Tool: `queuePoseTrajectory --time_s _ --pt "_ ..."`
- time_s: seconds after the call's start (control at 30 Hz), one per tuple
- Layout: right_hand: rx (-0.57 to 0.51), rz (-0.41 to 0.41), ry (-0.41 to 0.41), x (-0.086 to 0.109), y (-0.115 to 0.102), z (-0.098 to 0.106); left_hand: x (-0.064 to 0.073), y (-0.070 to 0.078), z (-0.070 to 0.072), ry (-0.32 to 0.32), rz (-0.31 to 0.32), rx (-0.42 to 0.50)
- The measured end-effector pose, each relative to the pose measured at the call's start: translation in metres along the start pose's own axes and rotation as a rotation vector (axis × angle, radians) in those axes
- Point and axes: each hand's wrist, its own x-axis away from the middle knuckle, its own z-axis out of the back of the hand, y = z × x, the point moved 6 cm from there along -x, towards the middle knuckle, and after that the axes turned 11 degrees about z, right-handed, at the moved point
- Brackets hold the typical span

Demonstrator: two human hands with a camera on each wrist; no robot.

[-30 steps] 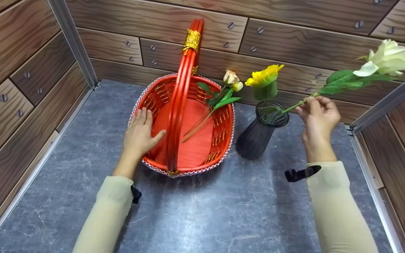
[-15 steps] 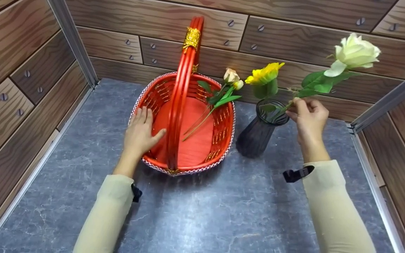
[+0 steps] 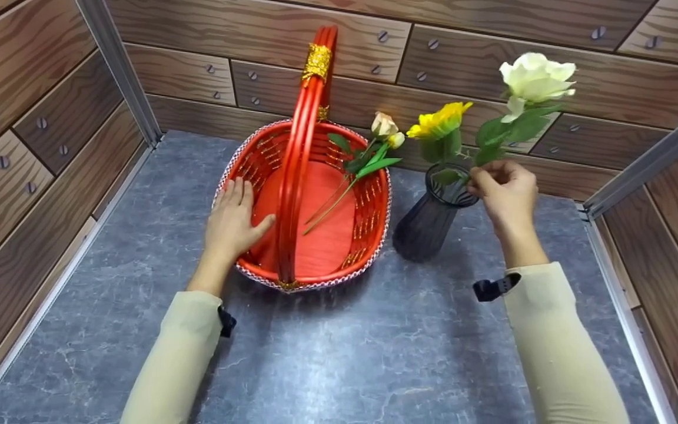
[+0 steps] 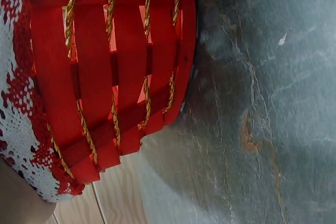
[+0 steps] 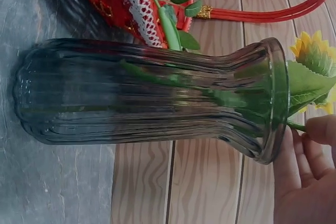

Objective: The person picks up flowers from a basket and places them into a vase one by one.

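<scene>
My right hand [image 3: 507, 191] pinches the green stem of a white rose [image 3: 536, 79] right at the mouth of a dark ribbed glass vase [image 3: 424, 229]. The rose's bloom stands above the hand, with leaves just over the fingers. A yellow sunflower [image 3: 440, 122] stands in the same vase; in the right wrist view its petals [image 5: 315, 51] show beyond the rim. My left hand [image 3: 230, 221] lies over the left rim of a red woven basket [image 3: 321, 274], fingers straight and thumb inside. Inside the basket leans a small peach rose [image 3: 384, 125] with a bud, its stems on the red bottom.
The basket's tall red handle [image 3: 295, 176] arches over its middle, wrapped in gold at the top. Wood-patterned walls [image 3: 492, 65] with metal corner posts close in the grey marbled table [image 3: 327, 359] at the back and sides.
My right hand has moved left and slightly up to the vase mouth, bringing the white rose from a slant to nearly upright. The left hand stays on the basket rim.
</scene>
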Motion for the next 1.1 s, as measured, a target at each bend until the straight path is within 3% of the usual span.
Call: queuePoseTrajectory --time_s 0.1,0.33,0.5,1.1 --pt "0.063 -0.008 -0.028 -0.001 0.002 0.0 0.0 0.0 0.0 0.001 0.0 -0.001" --pt "-0.015 -0.044 -0.07 -0.001 -0.002 0.001 0.0 -0.001 -0.001 -0.001 -0.002 -0.001" --pt "0.001 -0.053 -0.099 -0.001 -0.003 0.003 0.0 0.0 -0.001 -0.001 0.002 -0.001" --pt "-0.147 -0.048 -0.046 0.009 -0.009 0.008 0.0 -0.001 0.0 -0.008 -0.003 -0.004"
